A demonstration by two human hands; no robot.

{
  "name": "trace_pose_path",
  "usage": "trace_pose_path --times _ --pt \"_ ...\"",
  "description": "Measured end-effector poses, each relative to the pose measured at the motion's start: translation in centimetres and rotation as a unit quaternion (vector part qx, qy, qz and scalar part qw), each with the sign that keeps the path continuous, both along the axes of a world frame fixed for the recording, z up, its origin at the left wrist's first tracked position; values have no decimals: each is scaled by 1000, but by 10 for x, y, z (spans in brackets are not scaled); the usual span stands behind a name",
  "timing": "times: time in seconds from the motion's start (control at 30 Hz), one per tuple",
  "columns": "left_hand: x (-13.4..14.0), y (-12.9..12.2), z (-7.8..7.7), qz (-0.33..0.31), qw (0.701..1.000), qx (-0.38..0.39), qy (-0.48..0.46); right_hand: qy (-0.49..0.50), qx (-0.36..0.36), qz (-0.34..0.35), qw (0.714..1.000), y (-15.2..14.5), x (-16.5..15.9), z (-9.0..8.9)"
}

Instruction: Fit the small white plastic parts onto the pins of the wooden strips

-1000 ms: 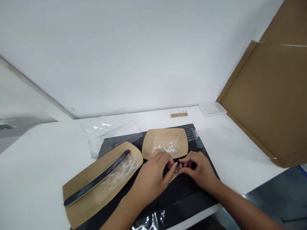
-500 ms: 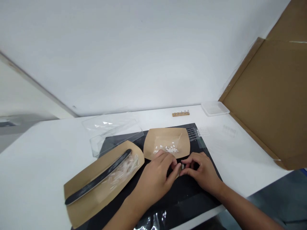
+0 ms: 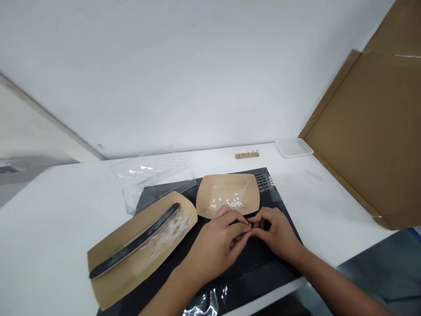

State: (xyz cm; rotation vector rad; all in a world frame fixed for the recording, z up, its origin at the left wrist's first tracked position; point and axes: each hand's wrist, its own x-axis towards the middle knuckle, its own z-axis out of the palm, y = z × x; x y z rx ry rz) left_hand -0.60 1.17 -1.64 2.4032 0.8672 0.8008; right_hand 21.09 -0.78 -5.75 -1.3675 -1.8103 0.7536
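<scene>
Over the black mat (image 3: 263,272), my left hand (image 3: 220,237) and my right hand (image 3: 275,230) meet with their fingertips pinched together. Between them is a very small item, mostly covered by the fingers, whose kind I cannot make out. Just behind my left hand lies a brown paper tray (image 3: 202,197) with small white oval pieces (image 3: 234,203) in it. To the left, a longer brown paper tray (image 3: 112,298) carries a black nail file (image 3: 134,242) and a heap of clear nail tips (image 3: 173,230).
Clear plastic lids (image 3: 148,175) lie behind the long tray. A small wooden strip with metal pegs (image 3: 247,154) and a translucent plastic box (image 3: 294,148) stand near the wall. Dark strips (image 3: 263,183) lie at the mat's right edge. A large cardboard box (image 3: 368,140) stands at right.
My left fingers have closed in against my right fingertips, covering most of the small item that showed between them before. The trays have stayed in place.
</scene>
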Motion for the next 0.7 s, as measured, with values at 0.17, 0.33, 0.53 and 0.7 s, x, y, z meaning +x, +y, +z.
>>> trace_pose_path --times 0.17,0.33,0.53,0.7 --pt "0 -1 -1 -5 1000 3 13 -19 7 13 1000 0 2 2" --pt "0 -2 -3 -8 1000 17 20 -27 13 26 999 0 3 5" --pt "3 -3 1 -23 995 71 64 -28 24 43 998 -1 6 6" --pt "5 -3 3 -32 983 140 115 -47 28 47 997 -2 7 5"
